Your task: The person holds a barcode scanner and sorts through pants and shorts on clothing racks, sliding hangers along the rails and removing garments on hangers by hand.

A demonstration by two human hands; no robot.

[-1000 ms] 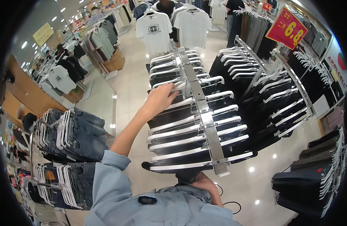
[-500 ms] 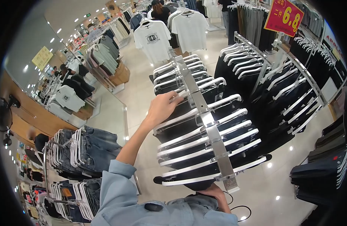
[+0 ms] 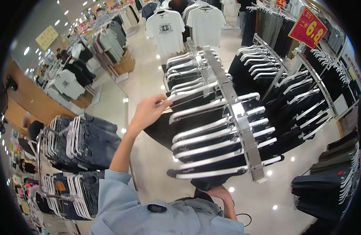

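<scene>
My left hand is closed on the left end of a white hanger on a metal display rail. Black cloth hangs beneath it, flaring out to the left. Several more white hangers with dark garments line the same rail, nearer to me. Below the rail's front end is my right hand, against a black piece of cloth; its fingers are mostly hidden.
A second rack of black garments stands to the right, beside a red price sign. Denim shorts hang at the left. White T-shirts hang ahead. Folded-over dark trousers are at the lower right.
My left hand has moved left and slightly down, pulling the hanger's end outward with its black garment. The view has shifted a little. My right hand stays below the rail's front end.
</scene>
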